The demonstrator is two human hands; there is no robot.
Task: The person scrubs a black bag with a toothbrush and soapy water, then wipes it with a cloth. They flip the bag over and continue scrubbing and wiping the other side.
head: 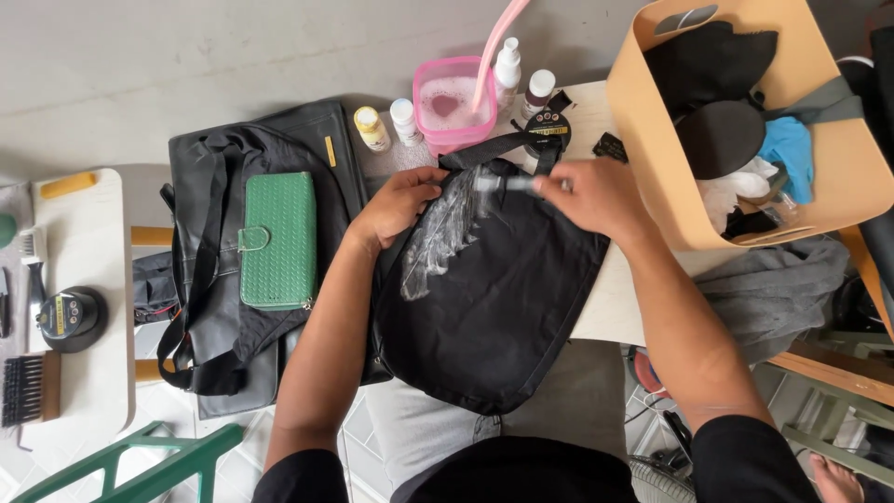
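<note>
A: Scrubbing? The right hand (596, 194) is closed on a slim white-handled brush (507, 183), over foam on the black fabric bag (494, 298) in front.

B: The left hand (399, 203), fingers curled, presses the bag's top edge.

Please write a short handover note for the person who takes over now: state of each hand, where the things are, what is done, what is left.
Left hand: pressed flat on the black bag, holding it on the table.
Right hand: grips a small brush, blurred, at the bag's upper part.
Pink tub of foam stands behind the bag, beside small bottles.
Done: white foam streak covers the upper left.
Left: most of the bag shows no foam.
</note>
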